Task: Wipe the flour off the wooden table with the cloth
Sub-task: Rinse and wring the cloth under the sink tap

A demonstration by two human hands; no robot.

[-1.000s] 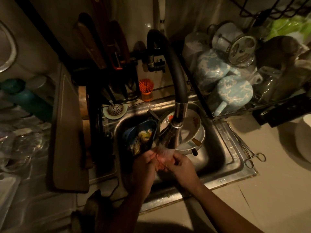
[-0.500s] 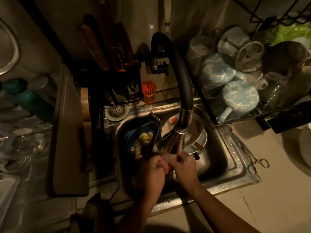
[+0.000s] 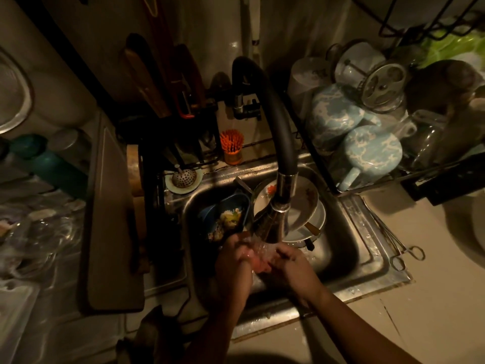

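Both my hands are together over the steel sink [image 3: 367, 261], under water running from the black hose tap's [image 3: 275, 143] metal head. My left hand [image 3: 232, 264] and my right hand [image 3: 294, 264] press against each other with fingers curled. A small pinkish patch [image 3: 258, 265] shows between them; I cannot tell whether it is a cloth or a palm. A dark crumpled cloth-like shape [image 3: 149, 334] lies on the counter at the bottom left. No wooden table with flour is in view.
Dirty plates [image 3: 304, 206] and a blue tub of scraps [image 3: 225, 219] sit in the sink. A dish rack with blue mugs [image 3: 367, 153] stands at the right. Metal forceps [image 3: 401, 256] lie on the sink's rim. A cutting board [image 3: 112, 219] lies at the left.
My hands have kept rubbing together under the running water, shifting slightly. The view has tilted a little.
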